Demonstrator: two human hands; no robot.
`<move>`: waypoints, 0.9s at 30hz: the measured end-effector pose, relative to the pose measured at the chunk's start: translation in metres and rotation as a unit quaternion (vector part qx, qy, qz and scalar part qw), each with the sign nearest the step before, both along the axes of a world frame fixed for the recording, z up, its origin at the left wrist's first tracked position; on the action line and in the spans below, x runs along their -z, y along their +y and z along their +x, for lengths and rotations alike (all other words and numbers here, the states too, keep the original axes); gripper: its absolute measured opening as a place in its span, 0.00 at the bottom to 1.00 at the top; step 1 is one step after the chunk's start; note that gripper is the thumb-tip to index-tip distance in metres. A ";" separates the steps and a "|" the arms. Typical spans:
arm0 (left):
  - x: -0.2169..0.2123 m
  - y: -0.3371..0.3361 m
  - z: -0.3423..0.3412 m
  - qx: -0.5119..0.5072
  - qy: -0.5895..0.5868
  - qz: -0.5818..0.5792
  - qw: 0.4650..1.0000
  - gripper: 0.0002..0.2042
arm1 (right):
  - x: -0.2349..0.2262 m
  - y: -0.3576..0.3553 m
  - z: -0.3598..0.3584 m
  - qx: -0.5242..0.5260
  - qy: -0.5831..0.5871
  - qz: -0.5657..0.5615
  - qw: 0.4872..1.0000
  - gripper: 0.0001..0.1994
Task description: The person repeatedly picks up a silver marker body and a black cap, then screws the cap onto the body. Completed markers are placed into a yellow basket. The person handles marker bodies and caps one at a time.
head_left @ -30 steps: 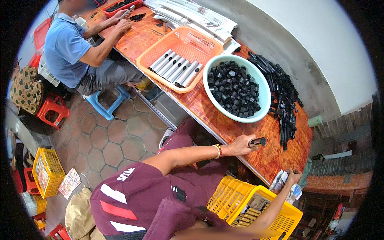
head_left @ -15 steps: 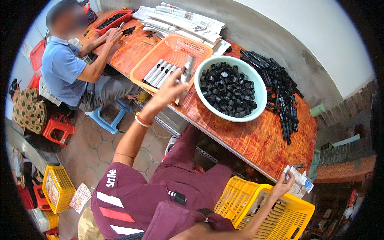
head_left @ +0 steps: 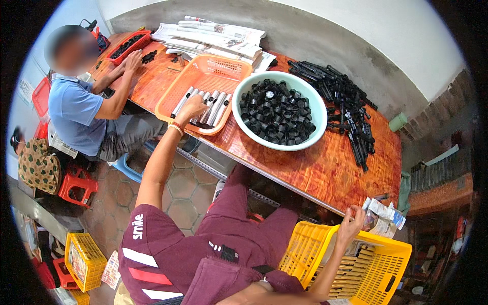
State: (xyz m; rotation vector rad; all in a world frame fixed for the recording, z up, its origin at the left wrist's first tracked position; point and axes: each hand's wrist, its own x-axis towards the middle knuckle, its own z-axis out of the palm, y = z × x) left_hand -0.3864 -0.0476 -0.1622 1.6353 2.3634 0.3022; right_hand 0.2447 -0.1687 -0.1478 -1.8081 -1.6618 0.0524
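My left hand (head_left: 192, 108) reaches into the near side of an orange plastic basket (head_left: 168, 96). Its fingers are closed over one of several silver tubes (head_left: 219, 108) with black ends, which lie side by side there. The hand covers parts of the tubes beneath it. At the table's front right edge, my right hand (head_left: 351, 227) is raised with its fingers apart, and I see nothing in it. Crumpled printed paper (head_left: 382, 216) lies just beyond that hand. Below it stands a yellow crate (head_left: 389, 254) with rows of brownish strips inside.
A pale blue basin (head_left: 321, 119) of black caps (head_left: 277, 112) stands right of the basket. Black tubes (head_left: 351, 114) are heaped behind it by the wall. Newspapers (head_left: 213, 38) lie at the back. A co-worker (head_left: 76, 104) sits at the left beside a red tray (head_left: 147, 38).
My left hand has come down and left onto the tubes; tubes that stood tilted at the basket's right side now lie in the row. My right hand has drawn slightly left, away from the paper.
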 end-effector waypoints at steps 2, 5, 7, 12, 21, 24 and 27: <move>-0.009 -0.016 0.006 -0.003 0.015 0.084 0.996 0.18 | -0.003 -0.001 -0.003 0.006 -0.010 -0.006 1.000 0.06; -0.023 -0.040 0.013 0.037 -0.068 0.200 0.977 0.19 | 0.000 0.002 -0.003 -0.010 -0.010 0.010 1.000 0.05; -0.057 -0.067 0.058 0.046 -0.364 0.189 0.911 0.19 | 0.002 -0.001 0.002 -0.008 -0.012 0.027 1.000 0.05; -0.061 -0.130 0.120 0.225 -0.594 -0.039 0.772 0.20 | 0.003 0.002 -0.005 -0.006 -0.014 0.060 0.998 0.06; 0.144 -0.152 0.271 0.307 -0.470 -0.244 0.791 0.16 | 0.005 -0.003 0.003 -0.003 -0.044 0.045 0.998 0.09; 0.199 -0.167 0.293 0.336 -0.356 -0.255 0.834 0.18 | 0.003 0.000 -0.003 -0.006 -0.049 0.042 0.998 0.10; 0.241 -0.177 0.306 0.405 -0.243 -0.278 0.837 0.17 | 0.009 0.007 -0.005 -0.013 -0.074 0.020 0.997 0.11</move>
